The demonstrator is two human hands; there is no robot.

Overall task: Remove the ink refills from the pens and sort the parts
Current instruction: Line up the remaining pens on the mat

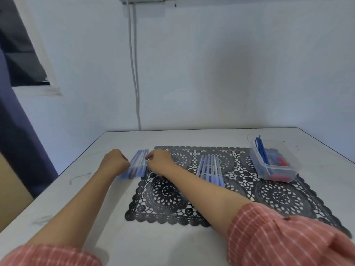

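Note:
A row of several blue-and-clear pens lies side by side at the left edge of the black lace mat. My left hand is curled in a fist against the left side of this row. My right hand rests on its right side with fingers bent over the pens. Whether either hand grips a pen is blurred. A second row of several pens lies on the mat's middle. A clear plastic tub at the right holds blue ink refills and small red and blue parts.
The white table ends at a wall behind and drops off at the left edge. A white cable hangs down the wall. Scuff marks show on the tabletop at the left.

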